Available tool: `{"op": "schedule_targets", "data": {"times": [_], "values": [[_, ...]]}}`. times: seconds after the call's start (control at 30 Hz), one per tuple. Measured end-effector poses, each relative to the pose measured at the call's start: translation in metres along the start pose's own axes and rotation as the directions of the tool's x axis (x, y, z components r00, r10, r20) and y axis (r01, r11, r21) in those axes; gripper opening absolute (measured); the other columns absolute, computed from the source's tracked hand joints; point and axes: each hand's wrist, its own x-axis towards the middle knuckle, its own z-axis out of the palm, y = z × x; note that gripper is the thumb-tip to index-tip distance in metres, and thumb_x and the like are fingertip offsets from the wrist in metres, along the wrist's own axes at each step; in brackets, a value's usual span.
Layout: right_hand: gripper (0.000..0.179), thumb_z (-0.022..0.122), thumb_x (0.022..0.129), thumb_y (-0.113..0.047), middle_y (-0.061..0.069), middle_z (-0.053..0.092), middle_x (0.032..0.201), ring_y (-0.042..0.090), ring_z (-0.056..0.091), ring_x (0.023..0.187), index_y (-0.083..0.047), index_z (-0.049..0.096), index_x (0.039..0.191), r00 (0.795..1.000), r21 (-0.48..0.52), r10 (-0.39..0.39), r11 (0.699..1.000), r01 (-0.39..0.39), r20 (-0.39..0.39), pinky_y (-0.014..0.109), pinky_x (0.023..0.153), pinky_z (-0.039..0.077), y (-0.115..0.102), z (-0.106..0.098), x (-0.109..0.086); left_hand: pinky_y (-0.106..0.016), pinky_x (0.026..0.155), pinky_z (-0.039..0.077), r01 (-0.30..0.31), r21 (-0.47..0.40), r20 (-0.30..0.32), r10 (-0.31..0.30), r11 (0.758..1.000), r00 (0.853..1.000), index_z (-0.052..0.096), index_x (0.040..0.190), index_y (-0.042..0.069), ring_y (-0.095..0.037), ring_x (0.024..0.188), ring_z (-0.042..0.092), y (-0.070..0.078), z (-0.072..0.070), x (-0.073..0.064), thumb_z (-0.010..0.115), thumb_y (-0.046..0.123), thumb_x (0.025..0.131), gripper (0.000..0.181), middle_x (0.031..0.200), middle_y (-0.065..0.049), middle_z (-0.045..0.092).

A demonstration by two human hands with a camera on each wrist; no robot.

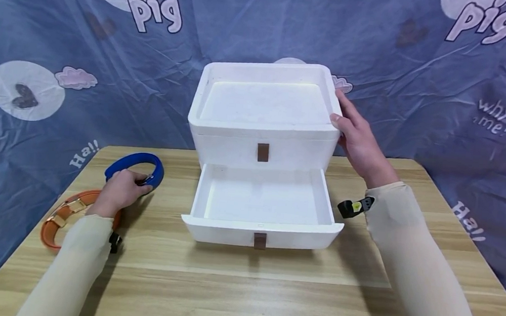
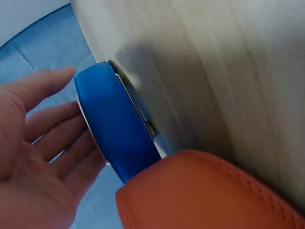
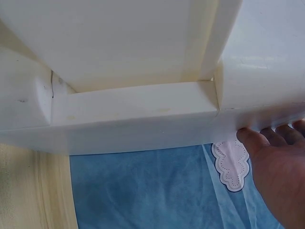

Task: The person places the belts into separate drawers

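My left hand [image 1: 119, 191] is at a coiled blue belt [image 1: 136, 158], its fingers by the dark buckle part. In the left wrist view the fingers reach behind the blue belt [image 2: 112, 114], and the thumb stands slightly off its edge. An orange belt [image 1: 49, 232] with gold fittings lies coiled nearer on the table, partly under my left wrist. My right hand [image 1: 361, 143] rests against the upper right side of a white drawer box [image 1: 226, 148], thumb at the rim. Its fingertips touch the outer wall in the right wrist view. The lower drawer [image 1: 227, 232] is pulled out, with nothing in it.
The box's upper drawer is closed and carries a brown tab [image 1: 263, 152]; its top is a shallow open tray. All stands on a wooden table [image 1: 221, 297]. A blue printed cloth [image 1: 257, 21] hangs behind and at both sides.
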Motion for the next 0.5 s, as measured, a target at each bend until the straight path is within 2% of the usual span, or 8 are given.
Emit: {"op": "schedule_targets", "data": {"times": [0.17,0.3,0.4,0.5], "values": [[0.062,0.049,0.104,-0.027,0.001,0.022,0.160,0.028,0.037,0.132,-0.024,0.018,0.158,1.000,0.009,-0.005,1.000,0.005,0.000,0.029,0.100,0.045,0.0007,0.0016,0.0013,-0.040,0.065,0.051,0.044,0.008,0.017,-0.044,0.999,0.999,0.069,0.113,-0.007,-0.026,0.072,0.061,-0.0033,0.0014,0.0029,0.064,0.014,0.096,0.028,0.085,-0.015,0.070],[0.062,0.049,0.104,-0.027,0.001,0.022,0.160,0.028,0.037,0.132,-0.024,0.018,0.158,1.000,0.008,-0.004,1.000,0.004,0.004,0.026,0.098,0.046,0.0007,0.0013,0.0015,-0.032,0.054,0.042,0.088,0.008,0.038,-0.088,0.996,0.995,0.072,0.096,-0.002,-0.021,0.059,0.053,-0.0042,0.0025,0.0046,0.064,0.015,0.097,0.019,0.065,-0.004,0.061],[0.063,0.049,0.104,-0.027,0.001,0.022,0.160,0.028,0.036,0.133,-0.024,0.018,0.158,1.000,0.006,-0.001,1.000,0.001,0.000,0.027,0.098,0.046,0.0002,0.0004,0.0008,-0.030,0.051,0.040,0.085,0.005,0.030,-0.085,0.996,0.996,0.070,0.085,0.000,-0.020,0.055,0.051,-0.0037,0.0033,0.0059,0.066,0.015,0.095,0.018,0.060,-0.003,0.057],[0.063,0.049,0.104,-0.027,0.001,0.022,0.160,0.028,0.036,0.132,-0.024,0.017,0.158,1.000,0.009,0.000,1.000,0.000,0.000,0.025,0.097,0.047,-0.0003,-0.0001,0.0003,-0.029,0.051,0.040,0.080,0.006,0.024,-0.080,0.997,0.996,0.070,0.085,0.000,-0.020,0.055,0.051,-0.0026,0.0038,0.0069,0.067,0.015,0.094,0.018,0.060,-0.003,0.058]]}}
